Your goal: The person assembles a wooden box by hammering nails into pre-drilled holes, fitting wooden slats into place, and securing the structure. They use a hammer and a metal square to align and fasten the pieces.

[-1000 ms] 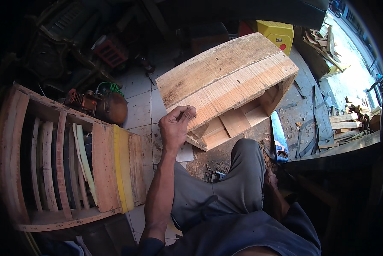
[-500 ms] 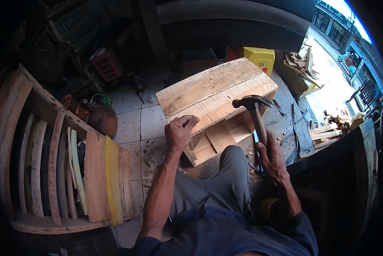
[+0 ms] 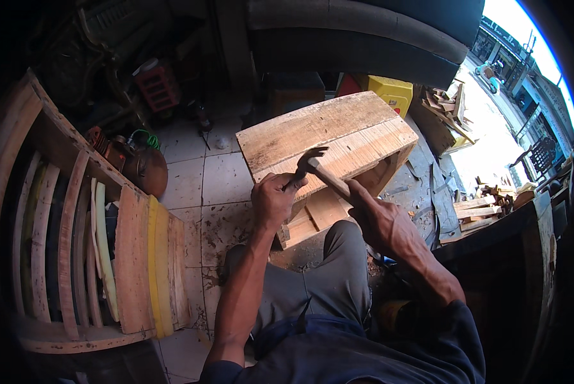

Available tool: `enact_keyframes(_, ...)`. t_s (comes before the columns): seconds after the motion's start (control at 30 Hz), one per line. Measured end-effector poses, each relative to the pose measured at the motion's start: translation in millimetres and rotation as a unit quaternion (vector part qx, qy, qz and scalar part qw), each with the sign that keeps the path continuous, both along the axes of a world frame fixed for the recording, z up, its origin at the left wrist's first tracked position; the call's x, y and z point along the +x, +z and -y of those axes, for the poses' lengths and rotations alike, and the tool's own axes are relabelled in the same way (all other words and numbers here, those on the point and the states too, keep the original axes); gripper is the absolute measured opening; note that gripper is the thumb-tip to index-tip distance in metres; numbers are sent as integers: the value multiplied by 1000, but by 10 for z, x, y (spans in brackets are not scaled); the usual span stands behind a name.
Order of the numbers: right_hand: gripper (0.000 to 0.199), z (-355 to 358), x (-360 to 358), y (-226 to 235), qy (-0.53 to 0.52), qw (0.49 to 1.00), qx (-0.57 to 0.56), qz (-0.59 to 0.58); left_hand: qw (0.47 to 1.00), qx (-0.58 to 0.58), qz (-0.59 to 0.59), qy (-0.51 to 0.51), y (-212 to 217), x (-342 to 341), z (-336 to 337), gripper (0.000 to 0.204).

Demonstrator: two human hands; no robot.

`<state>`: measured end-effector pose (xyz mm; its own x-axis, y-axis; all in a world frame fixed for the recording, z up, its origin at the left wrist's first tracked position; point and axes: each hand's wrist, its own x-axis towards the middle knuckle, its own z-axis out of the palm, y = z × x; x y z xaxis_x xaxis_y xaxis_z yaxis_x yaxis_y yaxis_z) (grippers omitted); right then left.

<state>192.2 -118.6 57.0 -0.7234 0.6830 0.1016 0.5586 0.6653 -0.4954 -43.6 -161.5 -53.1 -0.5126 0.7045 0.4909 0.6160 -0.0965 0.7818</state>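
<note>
A hammer [image 3: 330, 176] with a dark claw head and wooden handle is gripped in my right hand [image 3: 381, 221]. Its head is over the near edge of a wooden box [image 3: 328, 125], right beside the fingers of my left hand [image 3: 273, 201]. Those left fingers are pinched together at the box's near left corner; what they hold, if anything, is too small and hidden to make out. The box's top is made of boards with a seam along them, and its open side, facing me, shows wooden parts inside. My knees are close against that side.
At the left stands a wooden frame with slats [image 3: 69, 237] and a yellow band [image 3: 161, 269]. A rounded brown tank [image 3: 145, 171], a red crate [image 3: 157, 86] and a yellow case [image 3: 391, 93] lie beyond. Scrap wood [image 3: 479, 208] is piled at the right, by the street.
My right hand has swung the hammer leftward, bringing its head from the box's right side to beside my left fingers. My left hand stays at the box's near left corner.
</note>
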Motion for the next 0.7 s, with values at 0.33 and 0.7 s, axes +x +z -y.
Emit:
enact_keyframes(0.33, 46, 62, 180, 318, -30, 996, -55, -68, 958, 3, -226, 179, -185, 312, 324, 86)
enact_keyframes(0.7, 27, -182, 52, 274, 52, 990, -55, 117, 987, -29, -154, 15, -472, 34, 328, 81)
